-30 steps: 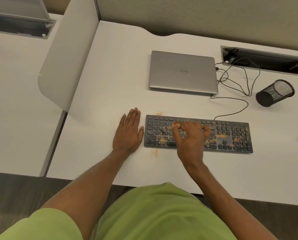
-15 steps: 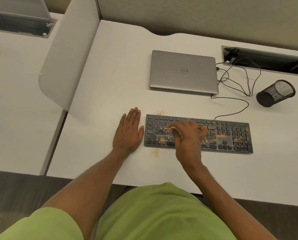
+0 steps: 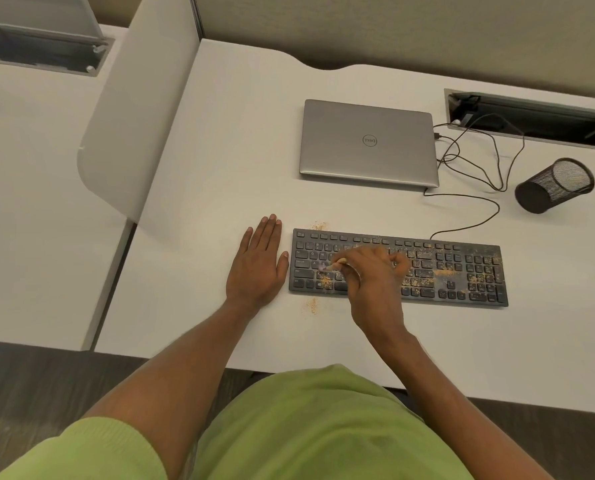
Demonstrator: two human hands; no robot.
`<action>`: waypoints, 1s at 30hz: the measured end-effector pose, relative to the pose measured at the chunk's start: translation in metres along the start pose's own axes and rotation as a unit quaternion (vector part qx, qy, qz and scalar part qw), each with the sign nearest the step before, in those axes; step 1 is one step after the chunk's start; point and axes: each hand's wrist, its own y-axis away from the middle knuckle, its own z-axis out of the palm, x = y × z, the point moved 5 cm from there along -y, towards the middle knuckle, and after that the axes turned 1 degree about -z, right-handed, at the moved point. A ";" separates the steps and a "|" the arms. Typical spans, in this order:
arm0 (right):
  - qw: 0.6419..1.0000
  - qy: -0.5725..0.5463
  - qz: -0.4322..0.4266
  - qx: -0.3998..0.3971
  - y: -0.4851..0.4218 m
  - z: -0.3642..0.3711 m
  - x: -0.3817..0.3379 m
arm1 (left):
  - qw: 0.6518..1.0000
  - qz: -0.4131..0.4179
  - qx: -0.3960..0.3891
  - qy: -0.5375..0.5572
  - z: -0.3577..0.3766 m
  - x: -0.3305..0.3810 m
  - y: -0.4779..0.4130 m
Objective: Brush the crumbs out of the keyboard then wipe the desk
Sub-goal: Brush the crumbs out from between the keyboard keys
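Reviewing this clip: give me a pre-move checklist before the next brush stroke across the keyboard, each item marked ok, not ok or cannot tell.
1. Brush gripped in right hand: ok.
2. Bristles touching the keys: cannot tell, blurred.
3. Left hand flat on the desk beside the keyboard, bracing its left edge: ok.
4. Keyboard free of crumbs: not ok, many on the right half.
5. Desk free of crumbs: not ok, small piles in front of and behind the keyboard.
6. Laptop closed: ok.

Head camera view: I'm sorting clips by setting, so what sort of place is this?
Most likely an office workstation: a white desk with a curved privacy divider panel, a closed silver laptop, a black crumb-strewn keyboard and a recessed cable tray.
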 end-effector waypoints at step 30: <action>0.995 0.102 -0.020 0.000 -0.009 -0.005 -0.009 | 1.000 0.000 0.000 0.005 0.000 0.000 0.000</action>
